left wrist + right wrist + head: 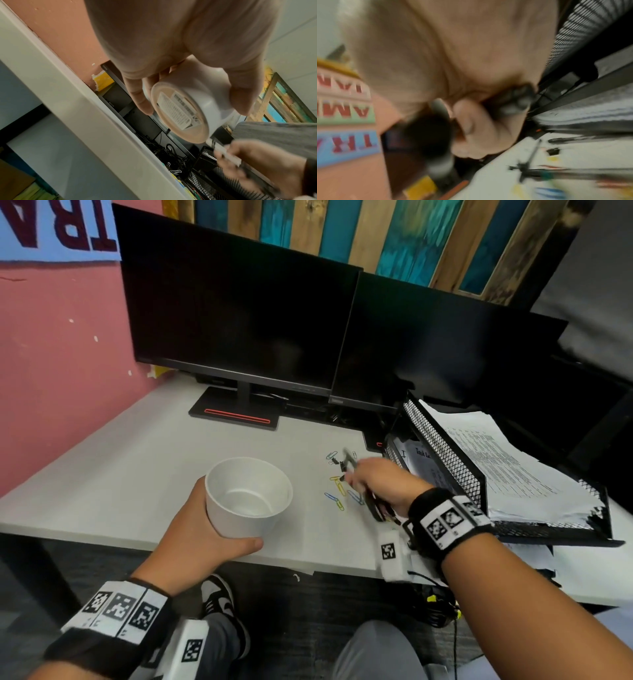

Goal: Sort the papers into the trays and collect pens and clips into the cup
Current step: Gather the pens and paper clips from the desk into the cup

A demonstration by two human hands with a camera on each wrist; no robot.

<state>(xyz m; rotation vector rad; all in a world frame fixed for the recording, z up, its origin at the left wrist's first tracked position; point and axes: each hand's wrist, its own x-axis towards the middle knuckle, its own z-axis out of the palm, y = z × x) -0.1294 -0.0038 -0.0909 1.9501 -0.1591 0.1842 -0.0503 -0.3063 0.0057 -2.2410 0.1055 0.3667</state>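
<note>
White desk (pixel 137 474) spreads under my hands, with a pink wall (pixel 51 371) off beyond my left hand and two dark monitors (pixel 239 320) standing past both.

My left hand (pixel 202 529) wraps the white cup (pixel 248 498), fingers behind its far side and thumb along the near wall by the base. The cup is held upright near the desk's front edge; its inside looks bare. From the left wrist view the cup's underside with a printed label (pixel 178 111) faces the camera, clear of the desk.

My right hand (pixel 383 484) is curled around a bundle of dark pens (pixel 373 505), their ends sticking out of the fist both ways; the view is blurred, so I cannot count them. Just under and ahead of that hand lie scattered paper clips (pixel 337 491) in blue and yellow, with small black binder clips (pixel 334 461) a little further off, between my two hands but nearer the right.

Just beyond my right wrist stands a black mesh tray (pixel 445 453), stacked, with printed papers (pixel 513 467) lying in the upper level and more sheets below.
</note>
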